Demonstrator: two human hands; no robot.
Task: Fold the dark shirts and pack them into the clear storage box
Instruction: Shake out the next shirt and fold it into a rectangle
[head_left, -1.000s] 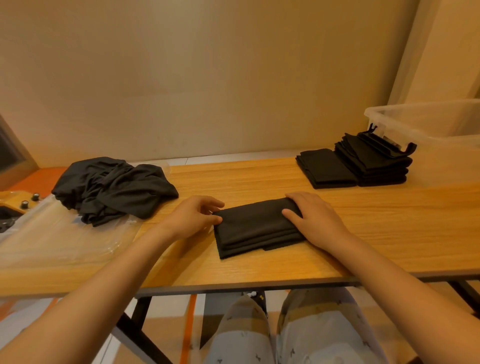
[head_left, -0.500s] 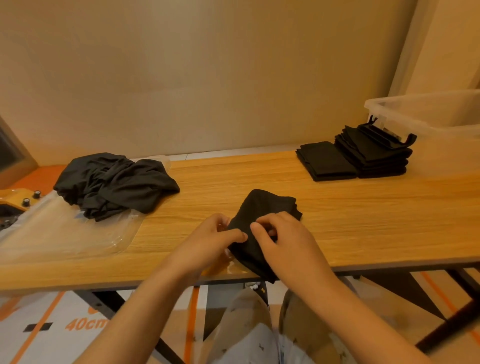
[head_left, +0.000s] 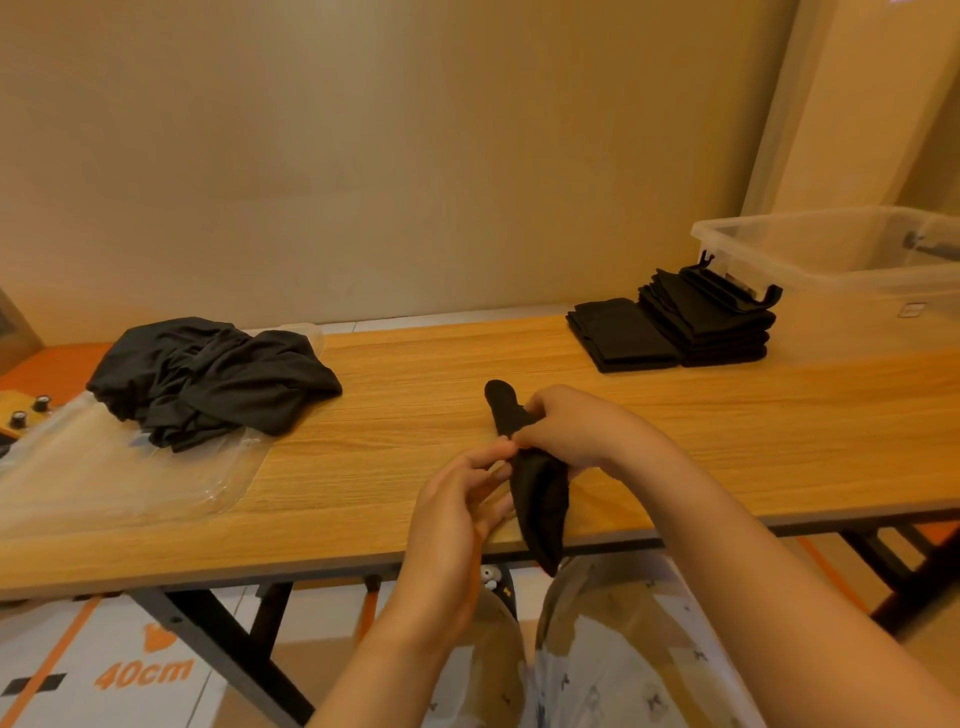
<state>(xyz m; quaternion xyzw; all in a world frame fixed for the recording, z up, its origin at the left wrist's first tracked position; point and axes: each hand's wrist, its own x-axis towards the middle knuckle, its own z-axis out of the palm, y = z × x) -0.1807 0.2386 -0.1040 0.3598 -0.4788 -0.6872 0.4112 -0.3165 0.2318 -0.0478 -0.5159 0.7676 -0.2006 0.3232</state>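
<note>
A: Nearest first: what's in the hands?

B: A folded dark shirt (head_left: 537, 499), lifted off the surface (head_left: 415, 483) and hanging over its front edge. The right hand (head_left: 576, 431) has its fingers closed around the upper part of the bundle, with one end poking out above the fist. The left hand (head_left: 457, 499) pinches the cloth's edge just below, fingers narrow on the fabric.

A: How will it handle?

B: Light and limp, I'd judge. The lower half droops straight down, so there's no stiffness to it. Held at one point, the folds would likely slide apart. Better to support it flat from underneath, or to pinch through all the layers at the folded edge.

A: Slippery?

B: Looks like a soft matte knit, so probably not. Sagging is the worry, not slipping.

A: Farther out?

B: On the left, a crumpled pile (head_left: 208, 379) of unfolded shirts lies partly on a clear plastic sheet (head_left: 104, 483). Far right, two stacks of folded shirts: a low stack (head_left: 621, 332) touching a taller one (head_left: 711, 322).

A: And the box?

B: The box (head_left: 841, 270) stands just behind the taller stack, open, at the far right end. I can see no shirts in it.
</note>
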